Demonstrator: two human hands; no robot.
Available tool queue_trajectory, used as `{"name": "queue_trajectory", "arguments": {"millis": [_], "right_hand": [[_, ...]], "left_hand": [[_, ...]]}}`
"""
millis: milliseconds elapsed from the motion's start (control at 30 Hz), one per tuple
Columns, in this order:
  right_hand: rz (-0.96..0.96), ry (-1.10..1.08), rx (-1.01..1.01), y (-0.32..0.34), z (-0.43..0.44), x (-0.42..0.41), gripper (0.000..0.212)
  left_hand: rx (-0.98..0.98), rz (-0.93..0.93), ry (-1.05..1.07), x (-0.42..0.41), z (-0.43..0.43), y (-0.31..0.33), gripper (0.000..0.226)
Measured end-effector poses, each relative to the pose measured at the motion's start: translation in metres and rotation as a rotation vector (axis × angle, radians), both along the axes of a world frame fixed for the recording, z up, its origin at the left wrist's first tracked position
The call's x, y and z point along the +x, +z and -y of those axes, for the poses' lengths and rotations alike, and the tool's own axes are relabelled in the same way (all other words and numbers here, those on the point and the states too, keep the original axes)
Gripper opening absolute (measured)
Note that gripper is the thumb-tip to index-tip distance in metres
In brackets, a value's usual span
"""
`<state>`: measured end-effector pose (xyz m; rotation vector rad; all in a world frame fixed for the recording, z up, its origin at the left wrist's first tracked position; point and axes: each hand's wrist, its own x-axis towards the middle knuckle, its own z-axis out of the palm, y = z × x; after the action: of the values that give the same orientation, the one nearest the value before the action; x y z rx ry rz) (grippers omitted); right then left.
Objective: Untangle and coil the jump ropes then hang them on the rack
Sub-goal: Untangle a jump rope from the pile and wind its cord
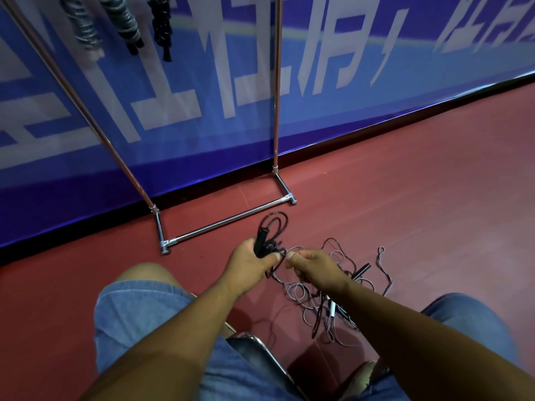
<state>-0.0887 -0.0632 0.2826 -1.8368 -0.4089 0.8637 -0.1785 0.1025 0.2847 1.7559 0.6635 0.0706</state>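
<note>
The top of the rack (276, 82) is cut off by the upper edge, so its hanging bar is not seen. Three coiled ropes (121, 21) between the rack's uprights are likewise cut off above, and their attachment is hidden. The lower ends of the black handles (260, 244), in front of the rack's base, are enclosed by the left hand (249, 261). Which strand is pinched by the right hand (312, 264) cannot be told. Separate ropes within the tangle (333, 296) cannot be distinguished. The banner lettering (333, 53) behind the rack is blurred.

Black jump rope (267, 240) partly coiled, tangled grey ropes (333, 296) on floor, metal rack (225, 219) behind
</note>
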Motion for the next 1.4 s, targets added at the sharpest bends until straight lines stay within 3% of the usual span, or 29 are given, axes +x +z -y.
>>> {"name": "queue_trajectory", "arguments": {"millis": [233, 333, 400, 500, 667, 833, 1100, 1400], "right_hand": [[-0.015, -0.073, -0.070, 0.000, 0.008, 0.016, 0.032], [0.070, -0.091, -0.162, -0.001, 0.020, 0.020, 0.036], [0.113, -0.097, -0.219, -0.005, 0.025, 0.020, 0.044], [0.091, -0.080, -0.200, -0.012, 0.023, 0.012, 0.041], [0.033, 0.060, -0.088, -0.006, 0.003, -0.005, 0.035], [0.008, 0.122, 0.012, -0.001, -0.008, -0.009, 0.030], [0.108, 0.091, -0.048, -0.008, -0.008, -0.007, 0.033], [0.118, 0.024, -0.107, -0.002, -0.004, 0.001, 0.036]], "left_hand": [[-0.006, 0.115, 0.493, 0.011, -0.026, 0.002, 0.018], [-0.044, 0.121, 0.767, 0.009, -0.045, -0.003, 0.024], [-0.073, 0.127, 0.807, 0.007, -0.043, -0.001, 0.020], [-0.113, 0.102, 0.592, 0.006, -0.028, 0.000, 0.012], [-0.137, -0.027, 0.186, 0.002, -0.001, 0.001, 0.020], [-0.190, -0.049, 0.056, -0.004, 0.009, 0.010, 0.024], [-0.153, -0.110, -0.118, -0.012, 0.003, 0.009, 0.011], [0.054, 0.017, -0.058, 0.000, 0.001, -0.001, 0.022]]}}
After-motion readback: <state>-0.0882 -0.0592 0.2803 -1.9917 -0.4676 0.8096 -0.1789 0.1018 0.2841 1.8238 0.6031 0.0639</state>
